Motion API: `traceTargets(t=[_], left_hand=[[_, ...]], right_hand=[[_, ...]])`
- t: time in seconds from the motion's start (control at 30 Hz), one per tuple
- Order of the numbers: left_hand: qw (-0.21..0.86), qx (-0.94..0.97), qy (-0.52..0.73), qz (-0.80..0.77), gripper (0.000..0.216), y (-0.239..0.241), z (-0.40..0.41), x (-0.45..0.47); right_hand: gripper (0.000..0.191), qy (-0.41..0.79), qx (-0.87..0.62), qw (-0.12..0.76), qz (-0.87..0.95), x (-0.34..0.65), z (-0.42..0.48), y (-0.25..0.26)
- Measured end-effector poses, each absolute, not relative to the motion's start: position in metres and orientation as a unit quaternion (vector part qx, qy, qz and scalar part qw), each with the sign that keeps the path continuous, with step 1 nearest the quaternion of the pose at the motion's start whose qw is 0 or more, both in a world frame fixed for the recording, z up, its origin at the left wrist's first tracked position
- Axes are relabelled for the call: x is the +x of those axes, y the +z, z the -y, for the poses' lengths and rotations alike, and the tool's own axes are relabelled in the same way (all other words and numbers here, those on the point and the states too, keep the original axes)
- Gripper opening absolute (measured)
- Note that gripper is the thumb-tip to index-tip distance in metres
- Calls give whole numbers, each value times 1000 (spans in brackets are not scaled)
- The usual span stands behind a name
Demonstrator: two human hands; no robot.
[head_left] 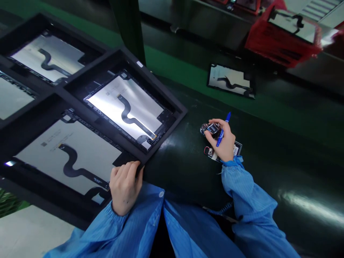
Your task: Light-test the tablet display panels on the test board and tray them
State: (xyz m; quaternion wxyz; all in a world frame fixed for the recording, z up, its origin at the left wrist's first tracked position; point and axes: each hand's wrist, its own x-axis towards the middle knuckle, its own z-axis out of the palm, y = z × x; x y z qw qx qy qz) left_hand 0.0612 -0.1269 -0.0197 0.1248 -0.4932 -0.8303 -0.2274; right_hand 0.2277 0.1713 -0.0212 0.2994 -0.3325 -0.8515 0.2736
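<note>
My left hand (125,186) rests with curled fingers on the near edge of a black tray (166,98), gripping its rim. The tray holds several flat silver panels (126,107), each crossed by a black ribbon cable. My right hand (224,139) is closed around a blue pen (223,129) and also presses on a small chrome counter (209,128) that sits on the dark belt. A small labelled card (238,147) with a wire lies under that hand.
One more silver panel (231,80) lies alone on the dark green belt (282,118) further out. A red crate (285,34) with a panel in it stands at the back right. A dark post (129,25) rises behind the tray.
</note>
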Motion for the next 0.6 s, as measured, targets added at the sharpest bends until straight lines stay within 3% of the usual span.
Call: traceTargets(t=[0.6], left_hand=[[112,-500,-205,834,6,-14,125,61]], right_hand=[[43,289,-327,302,847,227,-171,-20]])
